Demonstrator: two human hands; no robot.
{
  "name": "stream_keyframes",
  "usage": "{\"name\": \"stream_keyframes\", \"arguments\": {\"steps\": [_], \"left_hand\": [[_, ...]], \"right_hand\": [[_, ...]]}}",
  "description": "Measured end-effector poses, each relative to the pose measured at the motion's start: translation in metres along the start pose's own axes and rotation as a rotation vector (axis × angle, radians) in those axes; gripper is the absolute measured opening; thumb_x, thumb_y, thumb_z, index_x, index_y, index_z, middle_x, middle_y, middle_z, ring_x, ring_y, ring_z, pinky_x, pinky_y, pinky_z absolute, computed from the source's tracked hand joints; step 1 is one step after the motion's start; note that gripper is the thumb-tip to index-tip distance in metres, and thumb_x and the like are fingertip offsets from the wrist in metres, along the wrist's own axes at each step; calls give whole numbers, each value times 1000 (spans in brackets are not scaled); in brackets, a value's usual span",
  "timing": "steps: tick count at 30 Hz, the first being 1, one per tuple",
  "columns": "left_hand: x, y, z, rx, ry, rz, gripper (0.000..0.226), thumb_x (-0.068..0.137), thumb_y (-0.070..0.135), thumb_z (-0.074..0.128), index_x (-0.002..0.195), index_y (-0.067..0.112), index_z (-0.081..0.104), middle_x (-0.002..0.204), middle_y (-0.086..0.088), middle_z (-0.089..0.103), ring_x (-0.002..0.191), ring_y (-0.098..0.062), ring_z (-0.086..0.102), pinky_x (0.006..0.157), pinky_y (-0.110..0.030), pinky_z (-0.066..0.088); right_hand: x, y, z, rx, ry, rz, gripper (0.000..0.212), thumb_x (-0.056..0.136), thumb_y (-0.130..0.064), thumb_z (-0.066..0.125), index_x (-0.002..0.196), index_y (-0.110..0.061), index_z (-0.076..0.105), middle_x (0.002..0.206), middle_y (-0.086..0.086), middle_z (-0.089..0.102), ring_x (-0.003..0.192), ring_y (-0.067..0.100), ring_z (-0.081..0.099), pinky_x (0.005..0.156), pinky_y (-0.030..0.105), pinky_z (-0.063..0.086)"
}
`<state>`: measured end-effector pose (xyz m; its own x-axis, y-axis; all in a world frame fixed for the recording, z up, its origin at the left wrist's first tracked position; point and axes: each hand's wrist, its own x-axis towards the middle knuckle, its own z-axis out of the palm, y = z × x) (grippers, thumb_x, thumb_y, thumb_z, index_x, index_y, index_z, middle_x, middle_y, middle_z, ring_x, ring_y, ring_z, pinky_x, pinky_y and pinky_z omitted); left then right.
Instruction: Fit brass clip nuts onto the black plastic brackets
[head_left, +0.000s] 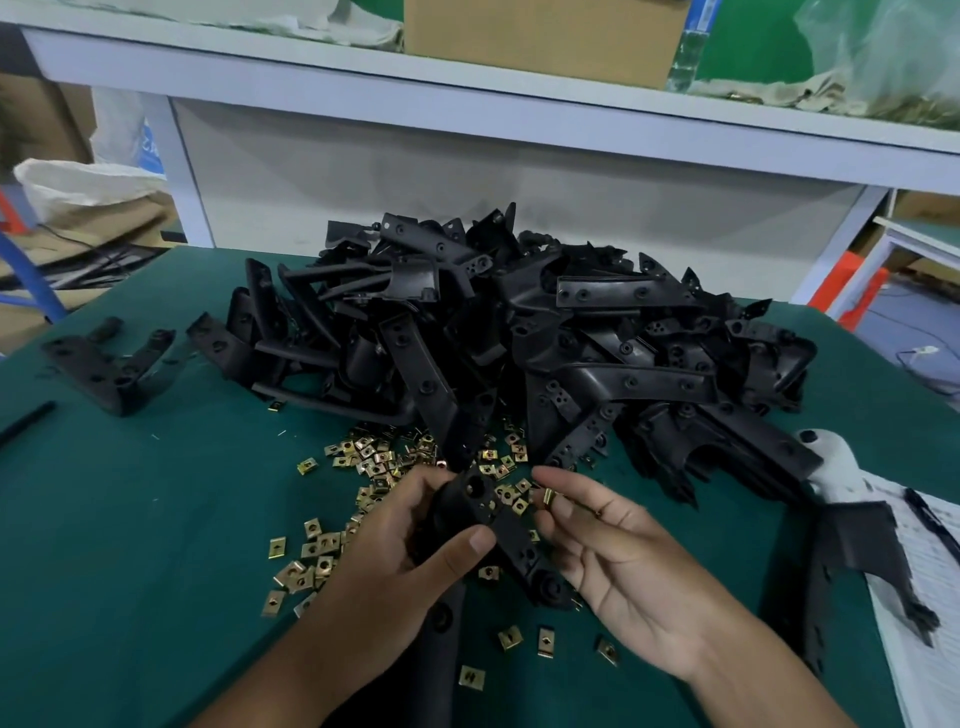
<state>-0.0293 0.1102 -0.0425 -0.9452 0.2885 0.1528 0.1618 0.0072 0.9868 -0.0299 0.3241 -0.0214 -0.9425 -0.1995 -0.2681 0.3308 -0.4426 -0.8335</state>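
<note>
A black plastic bracket with round holes (480, 512) is being gripped by the left hand (415, 566) above the green bench (130, 519), while the right hand (618, 561) is pinching a small brass clip nut (547, 497) just beside it. The fitting step is beginning; next, probably, the nut needs aligning with the bracket's edge and sliding on over a hole.

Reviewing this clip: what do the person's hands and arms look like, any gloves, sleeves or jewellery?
Both hands are bare: no gloves on the left hand or the right hand. Both forearms are uncovered as far as the frame shows, with no sleeves, watch or wristband visible. Fingernails look short and unpainted.
</note>
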Motion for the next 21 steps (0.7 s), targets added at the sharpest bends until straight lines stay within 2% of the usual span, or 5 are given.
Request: {"name": "stream_keyframes", "arguments": {"steps": [3, 8, 13, 16, 21], "left_hand": [[1, 0, 0, 19, -2, -1, 28, 77, 57, 72, 102, 45, 65, 94, 9, 74, 82, -4, 70, 70, -17, 54], [1, -2, 0, -17, -47, -17, 38, 78, 53, 75, 113, 44, 61, 107, 2, 75, 95, -15, 73, 78, -29, 60], [1, 1, 3, -7, -92, -13, 32, 79, 49, 78, 107, 40, 65, 102, 4, 75, 92, -13, 73, 74, -22, 57], [0, 1, 4, 19, -111, 3, 37, 78, 55, 79, 109, 38, 65, 101, 4, 75, 92, -12, 73, 74, -20, 56], [0, 2, 4, 32, -99, 18, 41, 76, 61, 78, 107, 39, 65, 98, 6, 75, 90, -9, 72, 73, -18, 55]], "right_hand": [[0, 1, 2, -20, -32, -22, 27, 80, -10, 69, 105, -11, 79, 85, 2, 66, 69, 7, 61, 51, 19, 47], [-5, 0, 8, -47, -77, -27, 11, 84, -14, 66, 89, -17, 76, 87, 5, 68, 68, 7, 56, 48, 17, 39], [-7, 2, 13, -88, -55, -39, 5, 82, -19, 69, 84, -15, 70, 84, 4, 58, 73, 11, 49, 59, 24, 35], [-8, 3, 14, -127, -24, -43, 15, 79, -22, 72, 91, -16, 73, 92, 10, 51, 77, 16, 46, 61, 27, 33], [-9, 5, 17, -203, -19, -54, 18, 73, -28, 76, 89, -19, 77, 92, 7, 62, 81, 19, 54, 65, 29, 33]]}}
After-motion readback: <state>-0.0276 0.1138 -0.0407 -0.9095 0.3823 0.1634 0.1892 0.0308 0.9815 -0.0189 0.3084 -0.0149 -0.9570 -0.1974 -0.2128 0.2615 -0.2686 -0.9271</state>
